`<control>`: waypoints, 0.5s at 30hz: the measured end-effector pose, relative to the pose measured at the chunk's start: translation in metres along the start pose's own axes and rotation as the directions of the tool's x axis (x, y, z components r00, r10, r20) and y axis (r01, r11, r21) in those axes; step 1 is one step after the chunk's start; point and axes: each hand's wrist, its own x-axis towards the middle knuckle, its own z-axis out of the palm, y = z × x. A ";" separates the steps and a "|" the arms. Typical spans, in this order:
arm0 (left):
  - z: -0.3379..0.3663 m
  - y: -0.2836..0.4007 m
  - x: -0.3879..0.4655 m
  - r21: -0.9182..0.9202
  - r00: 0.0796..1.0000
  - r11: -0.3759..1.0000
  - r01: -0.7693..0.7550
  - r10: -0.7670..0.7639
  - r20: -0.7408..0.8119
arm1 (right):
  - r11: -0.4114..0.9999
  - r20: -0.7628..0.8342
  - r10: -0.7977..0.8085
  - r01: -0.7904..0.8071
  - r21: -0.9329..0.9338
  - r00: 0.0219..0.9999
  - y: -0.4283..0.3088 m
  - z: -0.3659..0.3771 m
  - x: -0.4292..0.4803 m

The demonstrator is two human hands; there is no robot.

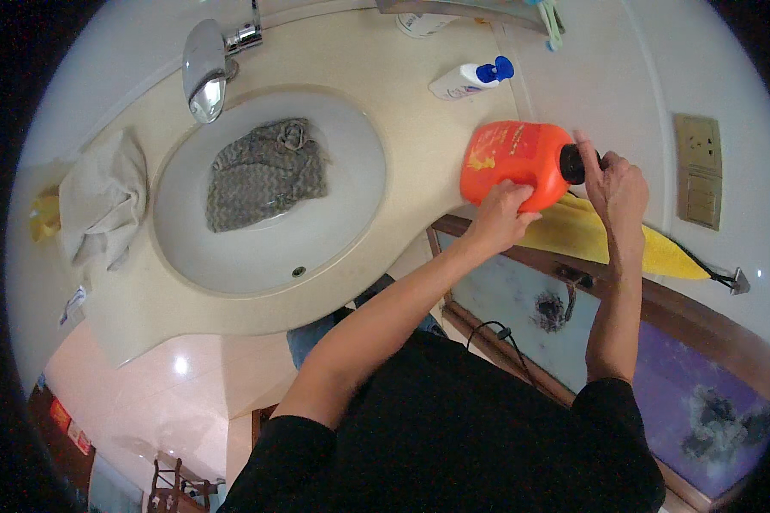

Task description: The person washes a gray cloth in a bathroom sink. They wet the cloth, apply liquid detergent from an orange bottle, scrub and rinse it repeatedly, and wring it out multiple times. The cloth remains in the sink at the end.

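Note:
An orange plastic detergent bottle [507, 154] with a black cap [572, 164] stands at the right end of the cream countertop [423, 147]. My left hand [504, 215] grips its handle. My right hand [613, 183] is at the black cap, fingers around its far side; part of the cap is hidden by them. In the white oval washbasin [353, 211] to the left lies a wet, grey, textured cloth [263, 176], bunched at its upper right. A white pump bottle with a blue top [465, 81] is on the counter behind the orange bottle.
A chrome faucet [205, 74] overhangs the basin. A pale cloth [106, 195] drapes over the counter's left side. At the right, a yellow towel [616, 240] hangs from a wall hook [738, 282], below a wall socket [699, 144]. A brown-framed door [526, 288] is close to my arms.

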 end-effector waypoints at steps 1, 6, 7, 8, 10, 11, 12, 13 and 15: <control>0.000 0.000 0.000 -0.015 1.000 1.000 0.006 -0.006 0.000 | 0.994 -0.038 -0.010 0.014 0.107 0.999 -0.002 -0.001 -0.003; -0.003 -0.003 0.000 -0.025 1.000 0.999 0.020 -0.020 -0.001 | 0.745 -0.326 -0.409 0.518 0.419 0.852 -0.001 -0.008 -0.010; -0.003 -0.003 0.001 -0.018 1.000 1.000 0.009 -0.009 -0.014 | 0.770 -0.291 -0.416 0.504 0.393 0.862 0.000 -0.010 -0.009; -0.002 -0.002 0.002 0.000 1.000 1.000 0.018 -0.018 -0.009 | 0.806 -0.230 -0.401 0.460 0.373 0.887 0.001 -0.011 -0.006; 0.003 0.000 0.007 -0.006 1.000 1.000 0.013 -0.013 0.008 | 0.890 -0.097 -0.249 0.267 0.369 0.964 0.002 -0.011 0.001; 0.006 0.001 0.010 0.004 1.000 1.000 0.023 -0.023 0.016 | 0.920 -0.019 -0.109 0.108 0.376 0.994 0.003 -0.009 0.006; 0.010 0.003 0.014 0.018 0.998 0.998 0.053 -0.054 0.026 | 0.917 0.001 -0.027 0.025 0.398 1.000 0.005 -0.007 0.010; 0.016 0.005 0.018 0.041 0.996 0.995 0.086 -0.087 0.026 | 0.920 -0.039 -0.028 0.041 0.389 0.999 0.006 -0.004 0.013; 0.024 0.006 0.027 0.049 0.995 0.993 0.104 -0.104 0.002 | 0.904 -0.198 -0.123 0.192 0.381 0.972 0.010 0.002 0.019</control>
